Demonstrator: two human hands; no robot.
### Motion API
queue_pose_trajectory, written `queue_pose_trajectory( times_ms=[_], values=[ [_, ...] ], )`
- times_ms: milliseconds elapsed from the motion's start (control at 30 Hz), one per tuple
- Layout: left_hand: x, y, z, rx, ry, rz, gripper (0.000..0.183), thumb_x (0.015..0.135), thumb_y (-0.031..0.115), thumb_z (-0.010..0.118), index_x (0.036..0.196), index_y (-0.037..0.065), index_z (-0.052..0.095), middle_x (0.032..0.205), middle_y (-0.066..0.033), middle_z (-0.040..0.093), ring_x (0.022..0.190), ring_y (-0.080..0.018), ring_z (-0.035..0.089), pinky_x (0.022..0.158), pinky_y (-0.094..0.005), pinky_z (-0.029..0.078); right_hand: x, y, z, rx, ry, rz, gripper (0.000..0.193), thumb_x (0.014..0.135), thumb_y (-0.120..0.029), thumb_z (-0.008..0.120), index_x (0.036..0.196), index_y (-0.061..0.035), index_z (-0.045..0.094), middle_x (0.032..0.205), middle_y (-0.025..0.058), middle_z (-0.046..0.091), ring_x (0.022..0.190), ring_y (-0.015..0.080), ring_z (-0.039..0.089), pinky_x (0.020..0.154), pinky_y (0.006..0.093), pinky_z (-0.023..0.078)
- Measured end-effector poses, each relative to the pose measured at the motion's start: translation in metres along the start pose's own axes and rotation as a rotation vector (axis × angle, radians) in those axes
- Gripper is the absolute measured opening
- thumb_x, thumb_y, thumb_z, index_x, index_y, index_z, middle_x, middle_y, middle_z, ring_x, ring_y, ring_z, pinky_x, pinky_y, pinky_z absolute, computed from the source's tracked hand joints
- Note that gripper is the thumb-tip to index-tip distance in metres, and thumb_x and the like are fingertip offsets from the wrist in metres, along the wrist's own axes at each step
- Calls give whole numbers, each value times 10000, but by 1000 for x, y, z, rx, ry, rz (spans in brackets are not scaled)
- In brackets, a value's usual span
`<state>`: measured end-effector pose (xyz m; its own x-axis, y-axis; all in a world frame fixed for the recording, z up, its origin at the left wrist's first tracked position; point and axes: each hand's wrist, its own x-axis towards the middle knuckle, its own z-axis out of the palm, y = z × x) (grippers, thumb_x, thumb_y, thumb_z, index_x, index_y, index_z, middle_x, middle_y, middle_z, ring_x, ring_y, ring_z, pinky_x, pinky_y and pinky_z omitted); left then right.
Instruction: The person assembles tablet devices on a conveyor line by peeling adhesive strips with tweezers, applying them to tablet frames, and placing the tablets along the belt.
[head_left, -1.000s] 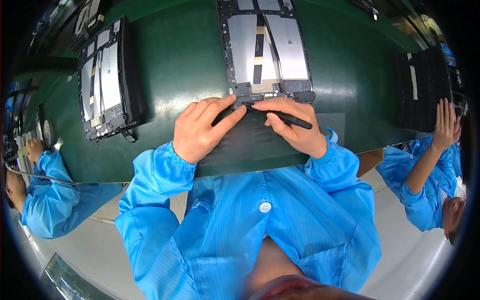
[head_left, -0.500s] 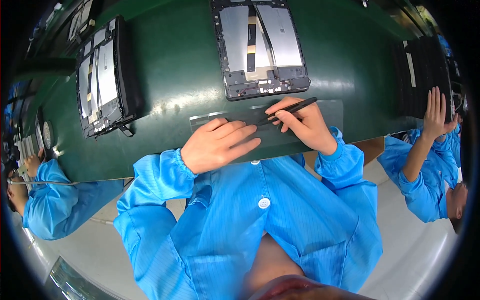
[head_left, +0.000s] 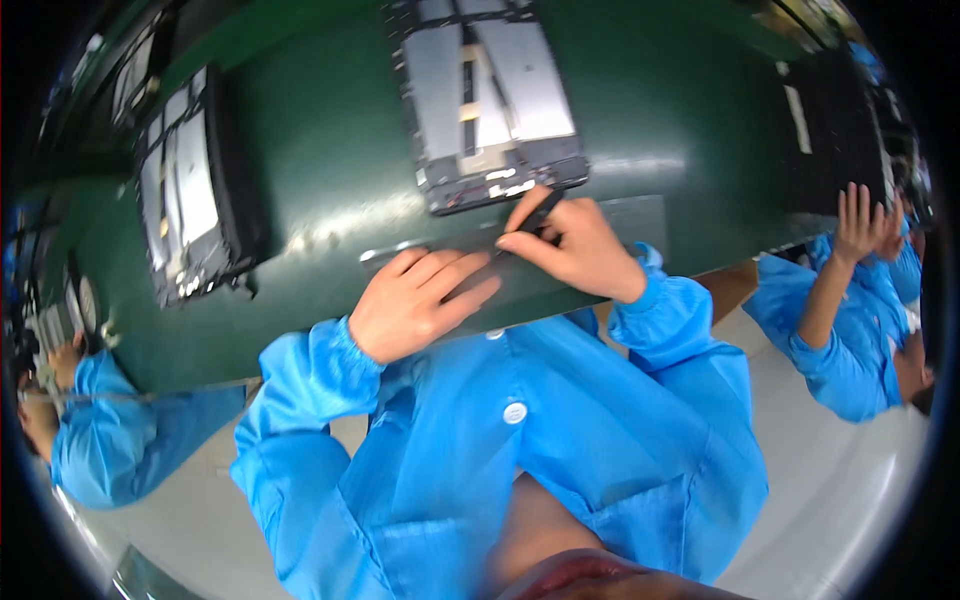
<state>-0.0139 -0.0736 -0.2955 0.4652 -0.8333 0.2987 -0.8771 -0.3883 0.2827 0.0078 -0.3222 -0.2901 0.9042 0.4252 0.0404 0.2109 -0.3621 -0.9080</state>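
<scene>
Tool point(head_left: 542, 212) slants, pointing lower left

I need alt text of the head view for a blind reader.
A person's left hand lies over a translucent sheet on a green table, while the right hand holds a slim black tool. Beyond them lies an opened tablet-like device.

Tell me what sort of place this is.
Probably an electronics assembly or repair line: an opened tablet-like device lies on a green bench, the right hand holds a slim black tool, and people on both sides wear similar blue smocks.
</scene>
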Motion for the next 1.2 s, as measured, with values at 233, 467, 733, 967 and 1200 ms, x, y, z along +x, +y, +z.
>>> queue_pose_trajectory(
  times_ms=[233, 467, 733, 967, 1200],
  values=[
    [3, 3, -5, -11, 1, -42, 431, 724, 146, 715, 1152, 200, 707, 1254, -32, 629, 1066, -198, 607, 868, -339, 477, -1, 9, -1, 483, -60, 225, 147, 965, -144, 654, 964, -20, 576, 851, 68, 664, 730, 134, 661, 617, 265, 537],
    [8, -2, -12, -40, 67, -95, 418, 709, 118, 767, 1120, 183, 725, 1142, -43, 658, 975, -213, 637, 783, -342, 496, 27, -7, -36, 658, 14, 124, 175, 1001, -213, 607, 996, -45, 559, 874, 53, 654, 765, 122, 664, 613, 248, 537],
    [10, -34, -15, 88, 362, -293, 317, 704, 83, 795, 1013, 106, 726, 979, -37, 676, 845, -231, 647, 702, -351, 525, 72, -10, -34, 388, 35, 99, 236, 992, -261, 617, 1045, -35, 581, 832, 71, 686, 754, 130, 697, 591, 242, 513],
    [10, -35, -15, 82, 381, -262, 283, 680, 50, 806, 948, 105, 733, 967, -24, 696, 856, -221, 650, 702, -334, 547, 91, -22, -24, 313, -115, 268, 216, 998, -240, 609, 1028, -30, 566, 834, 71, 675, 688, 124, 684, 561, 219, 534],
    [10, -38, -14, 68, 376, -255, 297, 681, 58, 805, 967, 104, 739, 985, -25, 700, 854, -223, 649, 709, -332, 552, 104, -12, -25, 268, -204, 277, 245, 996, -262, 613, 1038, -25, 565, 819, 72, 673, 679, 129, 690, 527, 220, 521]
  ],
)
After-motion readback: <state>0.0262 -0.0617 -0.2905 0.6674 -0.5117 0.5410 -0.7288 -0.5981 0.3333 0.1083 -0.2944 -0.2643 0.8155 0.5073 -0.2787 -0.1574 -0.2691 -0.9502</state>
